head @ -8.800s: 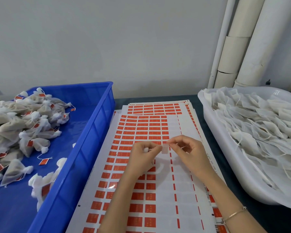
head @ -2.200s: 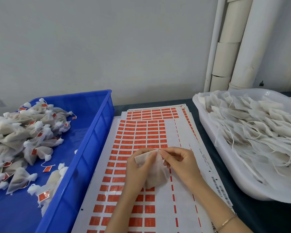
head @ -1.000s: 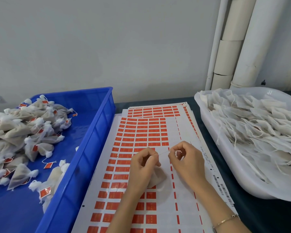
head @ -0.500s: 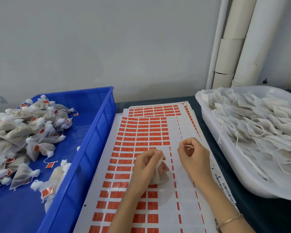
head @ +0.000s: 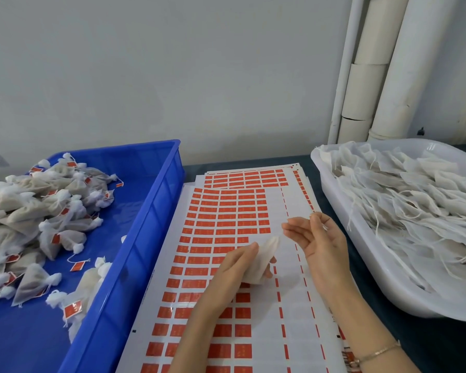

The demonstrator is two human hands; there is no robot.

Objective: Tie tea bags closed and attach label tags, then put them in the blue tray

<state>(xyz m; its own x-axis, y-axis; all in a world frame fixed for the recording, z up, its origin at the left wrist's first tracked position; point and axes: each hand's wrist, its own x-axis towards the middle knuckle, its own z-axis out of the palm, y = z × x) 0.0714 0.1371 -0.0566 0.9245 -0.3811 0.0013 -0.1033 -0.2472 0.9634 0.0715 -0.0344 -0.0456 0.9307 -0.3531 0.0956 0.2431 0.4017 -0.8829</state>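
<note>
My left hand grips a white tea bag above the sheets of red label stickers in the middle. My right hand is a little to the right and higher, palm up, fingers loosely spread, pinching the bag's thin white string between thumb and forefinger. The blue tray on the left holds a heap of tied tea bags with red tags.
A white tub on the right is full of untied tea bags with loose strings. White pipes run up the wall behind it. The dark table edge shows at the lower right.
My right hand has pulled away to the right and upward and opened its fingers while keeping the string. The tea bag now sticks out of my left hand toward the right.
</note>
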